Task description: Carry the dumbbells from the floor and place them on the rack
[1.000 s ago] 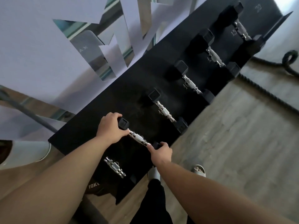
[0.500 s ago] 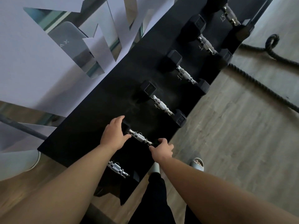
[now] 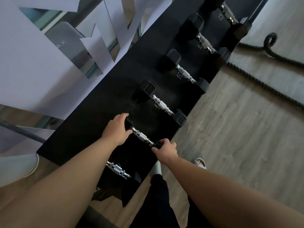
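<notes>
step in hand: i judge this is the set-down, seating one dumbbell (image 3: 142, 137) on the rack (image 3: 92, 129), not the carry.
dumbbell: it lies in the centre of the frame, chrome handle running from upper left down to lower right, a black head at each end under my palms. it looks to rest on the rack's dark top, though i cannot tell whether its full weight is down.
left hand (image 3: 116, 129): curled over the far head, fingers wrapped around its top edge, clamped on it.
right hand (image 3: 166, 149): closed over the near head at the rack's front edge, thumb beside the end of the handle.
hands together or apart: apart, one on each end, with the bare handle between them.
rack: a long black slab crossing the frame from lower left to upper right, painted numbers beside some slots.
neighbours: the next dumbbell (image 3: 162, 106) sits just above and right of mine, with more in a row toward the upper right; a lower dumbbell (image 3: 117, 169) shows near the bottom of the frame, on a tier below.
floor: grey planks on the right, with a thick rope (image 3: 266, 83) trailing across them; no loose dumbbell shows there.
next move: i'd say square it parallel to its neighbours, check it won't roll, then open both hands and lift them clear.
risk: pinching my right fingers at the front edge.
</notes>
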`<action>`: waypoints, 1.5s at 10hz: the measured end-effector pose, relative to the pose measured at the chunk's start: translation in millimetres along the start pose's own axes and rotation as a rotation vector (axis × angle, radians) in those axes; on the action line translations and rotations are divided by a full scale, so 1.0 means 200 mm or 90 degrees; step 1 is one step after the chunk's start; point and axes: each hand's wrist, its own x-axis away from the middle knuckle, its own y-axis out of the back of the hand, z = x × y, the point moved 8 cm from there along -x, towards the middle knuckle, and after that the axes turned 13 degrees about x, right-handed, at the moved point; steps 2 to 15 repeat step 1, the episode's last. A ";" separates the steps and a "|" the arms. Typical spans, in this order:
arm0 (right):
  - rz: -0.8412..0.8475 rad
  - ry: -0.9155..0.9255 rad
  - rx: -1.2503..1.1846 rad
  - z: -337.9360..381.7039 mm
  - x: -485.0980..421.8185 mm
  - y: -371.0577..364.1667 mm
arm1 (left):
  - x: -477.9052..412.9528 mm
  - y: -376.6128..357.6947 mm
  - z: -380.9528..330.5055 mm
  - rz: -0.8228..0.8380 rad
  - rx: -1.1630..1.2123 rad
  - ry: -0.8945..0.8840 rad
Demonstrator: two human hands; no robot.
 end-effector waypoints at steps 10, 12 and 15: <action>0.005 0.020 -0.002 0.04 0.00 0.08 | 0.01 0.04 0.04 0.058 -0.007 0.019; 0.005 0.020 -0.002 0.04 0.00 0.08 | 0.01 0.04 0.04 0.058 -0.007 0.019; 0.005 0.020 -0.002 0.04 0.00 0.08 | 0.01 0.04 0.04 0.058 -0.007 0.019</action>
